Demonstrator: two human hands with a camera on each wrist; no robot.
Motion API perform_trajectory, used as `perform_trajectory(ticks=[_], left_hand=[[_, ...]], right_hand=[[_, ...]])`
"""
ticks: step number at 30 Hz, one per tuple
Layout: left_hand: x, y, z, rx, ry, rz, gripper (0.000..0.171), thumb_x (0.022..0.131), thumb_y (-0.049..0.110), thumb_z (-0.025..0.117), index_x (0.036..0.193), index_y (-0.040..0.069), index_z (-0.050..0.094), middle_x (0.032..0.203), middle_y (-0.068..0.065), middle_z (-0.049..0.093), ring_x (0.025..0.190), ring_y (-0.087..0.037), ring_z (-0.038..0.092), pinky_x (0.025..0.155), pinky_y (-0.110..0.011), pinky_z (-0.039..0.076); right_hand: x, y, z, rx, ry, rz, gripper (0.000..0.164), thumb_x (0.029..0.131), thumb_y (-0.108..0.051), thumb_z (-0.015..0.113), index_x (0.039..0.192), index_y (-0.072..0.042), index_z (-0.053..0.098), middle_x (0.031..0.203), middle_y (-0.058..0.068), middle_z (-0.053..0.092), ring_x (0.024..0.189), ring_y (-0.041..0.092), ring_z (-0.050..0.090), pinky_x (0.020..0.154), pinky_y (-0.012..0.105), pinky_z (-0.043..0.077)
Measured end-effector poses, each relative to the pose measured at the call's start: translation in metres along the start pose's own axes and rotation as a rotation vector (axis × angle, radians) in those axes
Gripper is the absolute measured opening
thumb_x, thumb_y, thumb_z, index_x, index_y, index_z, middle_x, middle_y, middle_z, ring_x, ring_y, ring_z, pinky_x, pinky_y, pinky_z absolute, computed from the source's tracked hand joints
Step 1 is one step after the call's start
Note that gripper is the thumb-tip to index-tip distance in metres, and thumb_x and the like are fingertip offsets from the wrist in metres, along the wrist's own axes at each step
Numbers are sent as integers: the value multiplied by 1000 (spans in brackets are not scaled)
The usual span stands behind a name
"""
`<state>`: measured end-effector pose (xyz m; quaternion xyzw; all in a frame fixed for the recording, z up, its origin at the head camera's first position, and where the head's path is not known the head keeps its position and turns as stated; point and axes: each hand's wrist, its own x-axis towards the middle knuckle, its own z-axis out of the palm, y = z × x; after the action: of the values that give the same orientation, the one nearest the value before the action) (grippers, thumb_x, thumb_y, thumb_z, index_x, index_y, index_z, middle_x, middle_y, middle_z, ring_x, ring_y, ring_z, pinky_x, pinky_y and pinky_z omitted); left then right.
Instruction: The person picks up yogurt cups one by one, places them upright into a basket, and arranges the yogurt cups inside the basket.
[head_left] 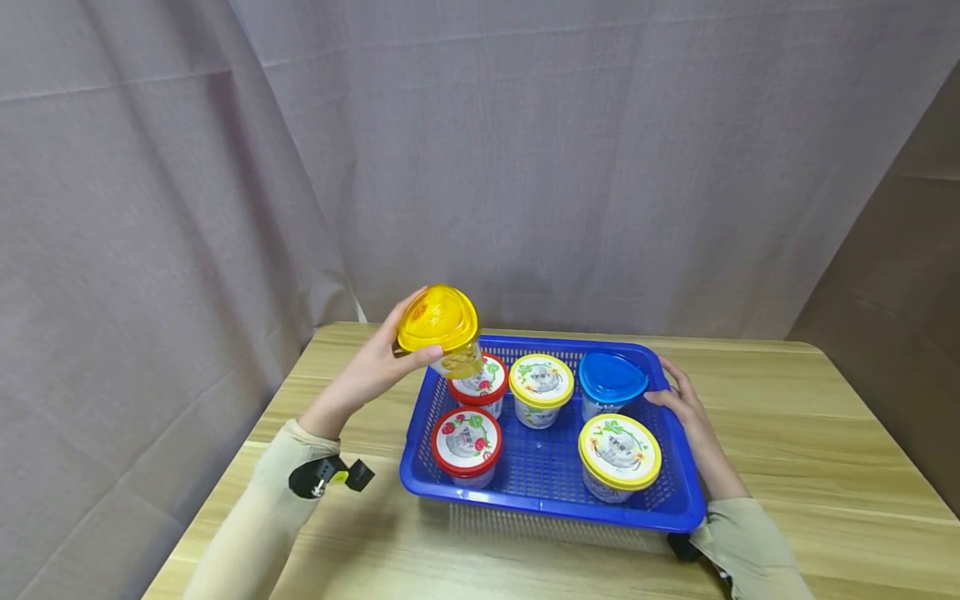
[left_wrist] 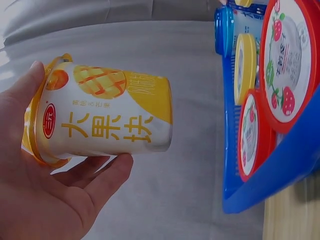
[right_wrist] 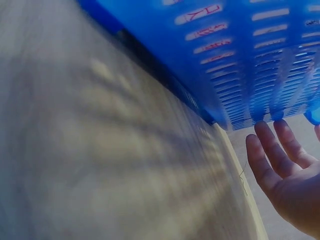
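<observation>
My left hand [head_left: 378, 367] holds a yogurt cup [head_left: 447, 329] with a domed yellow lid, tilted above the back left corner of a blue plastic basket [head_left: 525, 503]. Orange fruit pictures cover this cup's side [left_wrist: 107, 107] in the left wrist view, where the thumb and fingers wrap its lid end. At the basket's right side, my right hand [head_left: 692, 417] grips the rim, thumb on top. Its fingertips [right_wrist: 260, 131] meet the slotted outer wall in the right wrist view. Inside the basket stand two red-lidded cups [head_left: 467, 442], two yellow-lidded cups [head_left: 619, 452] and a blue-lidded cup [head_left: 612, 377].
The basket rests on a wooden table [head_left: 795, 433], whose surface extends to both sides of it. A grey cloth [head_left: 480, 167] hangs behind the table's back edge. Dark wrist devices [head_left: 318, 477] are strapped over the sleeves.
</observation>
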<state>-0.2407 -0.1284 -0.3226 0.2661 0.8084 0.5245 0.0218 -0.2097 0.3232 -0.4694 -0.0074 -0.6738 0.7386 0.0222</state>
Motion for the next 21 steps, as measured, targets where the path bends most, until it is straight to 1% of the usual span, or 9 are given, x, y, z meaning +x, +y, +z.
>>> perform_trajectory(ticks=[3, 7, 10, 15, 17, 21], left_hand=[[0, 2, 4, -2, -9, -11, 86, 94, 33, 72, 161, 26, 18, 147, -11, 46, 128, -31, 52, 106, -51, 43], [2, 4, 12, -18, -21, -3, 85, 94, 31, 73, 160, 24, 20, 146, -11, 47, 127, -30, 53, 106, -49, 44], [4, 6, 18, -36, -50, 13, 85, 93, 28, 74, 160, 23, 21, 146, -11, 47, 126, -29, 54, 105, -48, 46], [7, 10, 28, -45, -109, 34, 86, 92, 26, 75, 160, 26, 22, 147, -10, 46, 125, -28, 55, 103, -46, 48], [7, 11, 33, -38, -128, 29, 87, 92, 26, 76, 160, 29, 22, 147, -10, 46, 124, -27, 55, 103, -44, 48], [7, 11, 45, -29, -164, 22, 91, 89, 24, 79, 160, 30, 23, 149, -10, 45, 122, -26, 57, 99, -39, 51]], right_hand=[[1, 0, 0, 5, 0, 8, 61, 101, -16, 51, 156, -30, 26, 112, -22, 62, 96, 7, 67, 79, 26, 57], [2, 0, -1, 7, 5, 14, 62, 101, -17, 52, 156, -29, 26, 110, -22, 64, 96, 7, 68, 78, 26, 57], [2, -1, -1, 4, 5, 8, 63, 101, -16, 52, 157, -28, 25, 110, -22, 64, 95, 7, 67, 78, 26, 57], [2, 1, -2, -20, -4, 10, 65, 102, -18, 51, 159, -27, 20, 115, -21, 58, 96, 6, 66, 80, 26, 56], [2, 2, -3, -45, -6, 20, 67, 102, -20, 51, 160, -27, 18, 118, -19, 55, 97, 6, 65, 80, 26, 56], [1, 3, -3, -106, -7, 41, 70, 102, -25, 52, 161, -29, 15, 131, -6, 47, 98, 5, 63, 81, 27, 56]])
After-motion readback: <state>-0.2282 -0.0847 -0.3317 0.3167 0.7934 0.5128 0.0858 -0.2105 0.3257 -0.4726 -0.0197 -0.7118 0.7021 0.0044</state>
